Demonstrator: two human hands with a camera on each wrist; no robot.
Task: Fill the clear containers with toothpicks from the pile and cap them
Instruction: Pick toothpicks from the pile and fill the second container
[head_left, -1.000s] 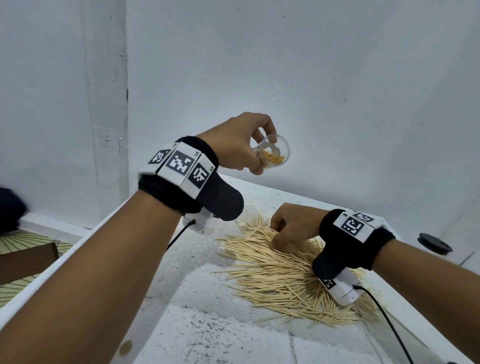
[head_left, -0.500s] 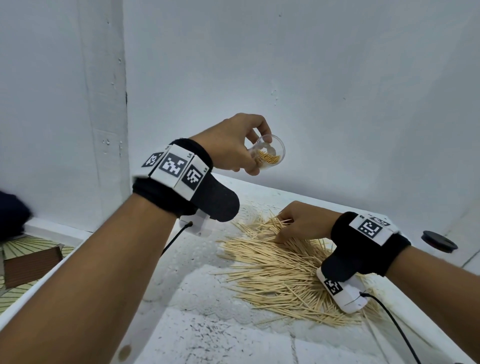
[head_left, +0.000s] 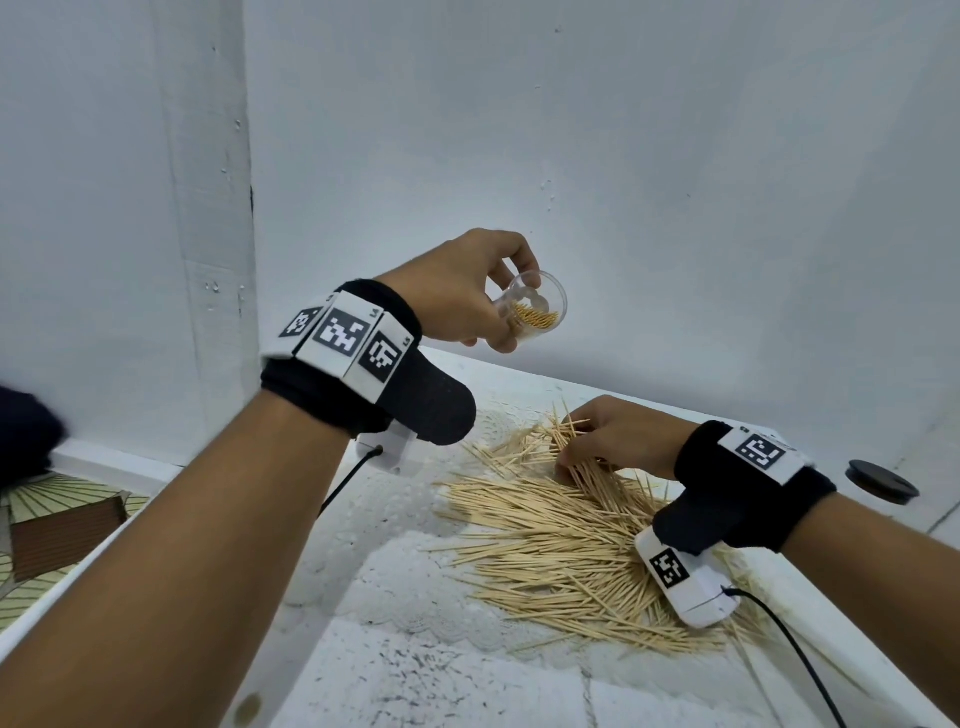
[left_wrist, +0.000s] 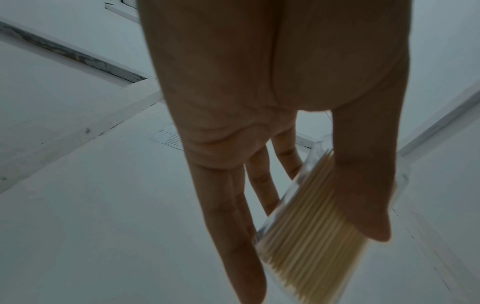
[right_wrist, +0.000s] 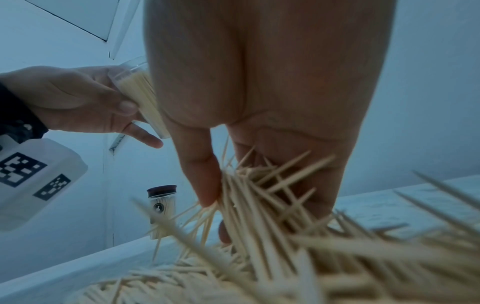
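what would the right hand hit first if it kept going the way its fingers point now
Probably the toothpick pile itself: the right hand points down into it, already pinching a bunch, with the white table right beneath. Depth is unclear.

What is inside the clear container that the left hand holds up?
The clear container in the left hand holds a bundle of toothpicks, filling only part of its open mouth. The thumb covers part of the wall.

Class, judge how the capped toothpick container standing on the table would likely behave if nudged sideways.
The capped container is tall and narrow, so it would probably tip rather than slide. Once down, its round body would likely roll. Packed with toothpicks, it is probably still light.
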